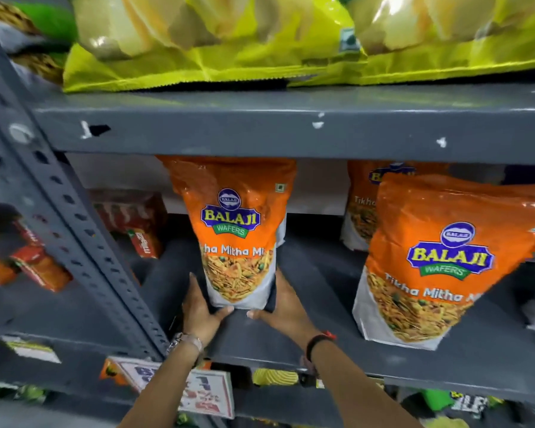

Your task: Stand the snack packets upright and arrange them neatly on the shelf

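An orange and white snack packet (235,230) stands upright on the grey middle shelf (322,344), near its left end. My left hand (200,307) presses its lower left side and my right hand (283,307) its lower right side, both thumbs at the bottom edge. A second orange packet (439,264) stands upright at the right front, leaning slightly. A third one (360,205) stands behind it, mostly hidden.
Yellow-green chip bags (217,41) lie on the shelf above. A slotted grey upright post (65,217) runs down the left. Red packets (130,220) sit left of it and behind. A printed label card (198,393) hangs on the shelf edge below.
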